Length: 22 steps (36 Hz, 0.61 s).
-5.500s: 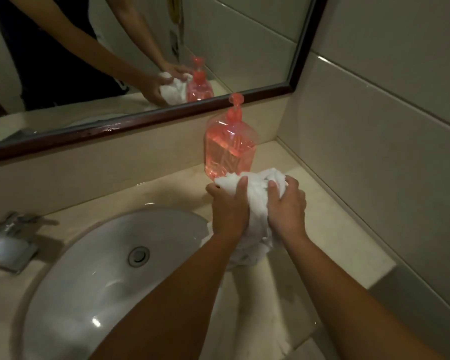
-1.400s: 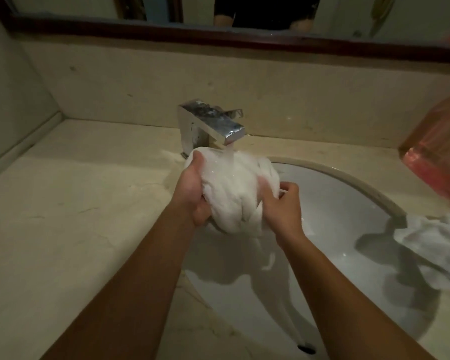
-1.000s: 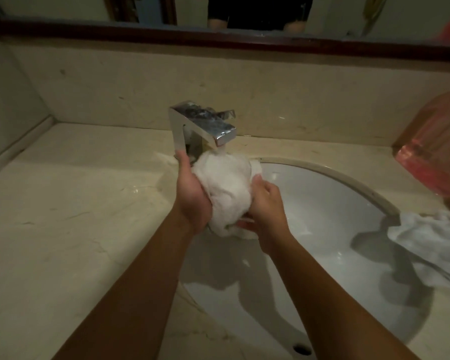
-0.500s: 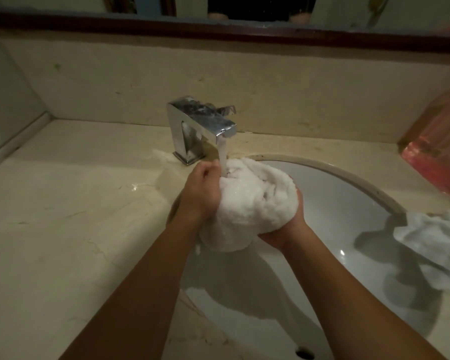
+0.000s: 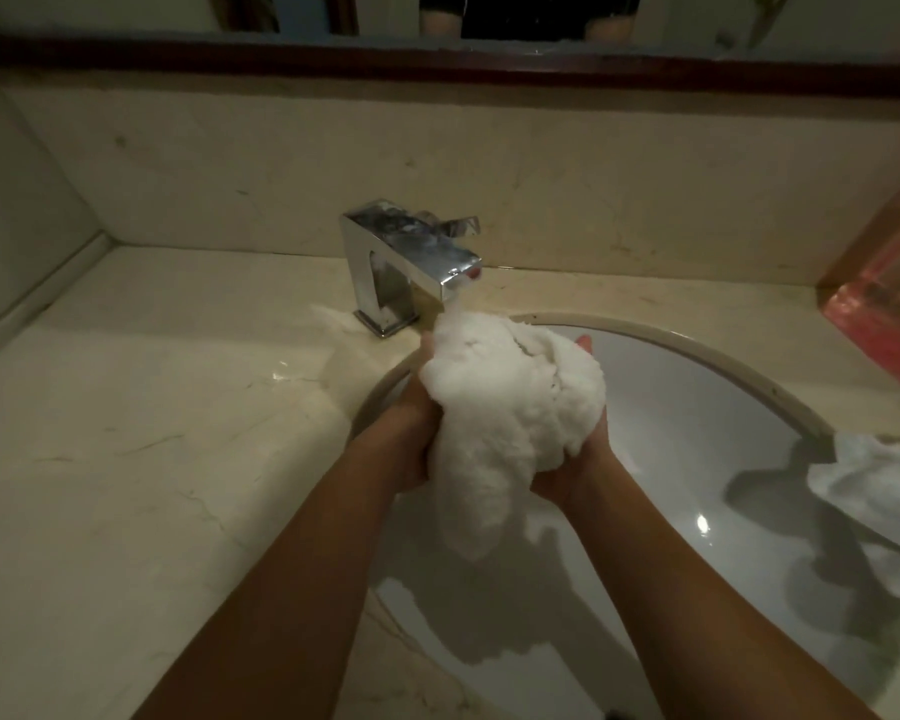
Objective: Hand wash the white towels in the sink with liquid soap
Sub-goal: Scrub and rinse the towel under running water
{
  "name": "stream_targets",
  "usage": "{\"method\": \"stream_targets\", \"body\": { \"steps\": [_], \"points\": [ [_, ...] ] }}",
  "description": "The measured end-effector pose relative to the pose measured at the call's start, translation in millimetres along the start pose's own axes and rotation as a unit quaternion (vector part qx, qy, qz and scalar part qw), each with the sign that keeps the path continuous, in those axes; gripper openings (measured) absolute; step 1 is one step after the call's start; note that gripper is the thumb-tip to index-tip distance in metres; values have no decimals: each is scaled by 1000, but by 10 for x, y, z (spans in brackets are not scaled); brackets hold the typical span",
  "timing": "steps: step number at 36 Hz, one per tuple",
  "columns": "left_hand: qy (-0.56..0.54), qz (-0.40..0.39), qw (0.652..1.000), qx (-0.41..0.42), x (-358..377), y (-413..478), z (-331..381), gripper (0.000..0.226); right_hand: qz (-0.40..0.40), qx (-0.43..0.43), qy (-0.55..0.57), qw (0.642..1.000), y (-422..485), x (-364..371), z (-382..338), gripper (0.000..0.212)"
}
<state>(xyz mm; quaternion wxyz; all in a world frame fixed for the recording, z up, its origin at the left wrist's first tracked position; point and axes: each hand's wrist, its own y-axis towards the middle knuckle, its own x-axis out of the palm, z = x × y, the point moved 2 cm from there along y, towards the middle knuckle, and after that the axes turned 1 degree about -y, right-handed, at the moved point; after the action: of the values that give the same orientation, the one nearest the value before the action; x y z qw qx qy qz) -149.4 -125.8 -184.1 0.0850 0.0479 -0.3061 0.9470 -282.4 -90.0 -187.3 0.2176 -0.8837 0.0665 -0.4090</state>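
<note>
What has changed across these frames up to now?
The left hand and right hand carried the white towel from beside the soap bottle leftward to under the faucet, over the sink. The right hand has since slid underneath to cup it. Unchanged: both grip it; the second towel lies at the sink's right edge.

A mirror (image 5: 333,65) (dark-framed) hangs above the beige countertop (image 5: 126,459).

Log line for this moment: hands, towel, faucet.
left hand: grips towel | right hand: cups towel | towel: bunched, under faucet spout, over sink | second towel: on sink's right rim | soap bottle: far right
</note>
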Motion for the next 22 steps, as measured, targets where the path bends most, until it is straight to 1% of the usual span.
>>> {"method": "stream_targets", "body": {
  "steps": [2, 4, 6, 8, 9, 10, 11, 12, 13, 14, 16, 17, 20, 22],
  "points": [
    [0, 9, 1000, 8, 51, 52, 74, 61, 20, 16, -21, 999, 78, -10, -35, 96],
    [18, 19, 999, 30, 82, 69, 104, 57, 13, 25, -58, 998, 54, 45, -84, 94],
    [-6, 10, 1000, 16, 124, 84, 111, 67, 1, 32, -84, 996, 50, 57, -126, 87],
    [-26, 17, 999, 28, 91, 162, 93, 75, 17, 12, -109, 994, 19, 47, -163, 86],
    [-21, 53, 997, 48, 51, 188, 96, 78, 29, 3, -106, 994, 23, 13, -167, 88],
    [-13, 93, 994, 63, -18, 262, 47, 86, 38, -2, -98, 994, 25, -23, -167, 90],
    [5, 130, 988, 84, -62, 370, 10, 102, 51, -13, -87, 995, 19, -50, -171, 93],
    [28, 154, 982, 102, -106, 414, -20, 114, 61, -25, -69, 995, -11, -46, -182, 94],
    [47, 164, 977, 128, -107, 400, -16, 113, 64, -34, -51, 996, -23, -56, -187, 94],
    [70, 172, 970, 157, -74, 303, 23, 101, 60, -41, -33, 997, -50, -49, -197, 94],
    [96, 181, 952, 229, -9, 93, 130, 70, 63, -60, -8, 996, -94, -30, -226, 94],
    [85, 187, 944, 257, -6, 52, 148, 60, 63, -66, -2, 996, -83, -62, -234, 93],
    [11, 215, 928, 304, -69, 22, 175, 49, 54, -89, -12, 994, -98, -75, -278, 81],
    [-18, 228, 922, 312, -96, 34, 198, 42, 53, -95, -64, 992, -93, -51, -272, 69]
  ]
}}
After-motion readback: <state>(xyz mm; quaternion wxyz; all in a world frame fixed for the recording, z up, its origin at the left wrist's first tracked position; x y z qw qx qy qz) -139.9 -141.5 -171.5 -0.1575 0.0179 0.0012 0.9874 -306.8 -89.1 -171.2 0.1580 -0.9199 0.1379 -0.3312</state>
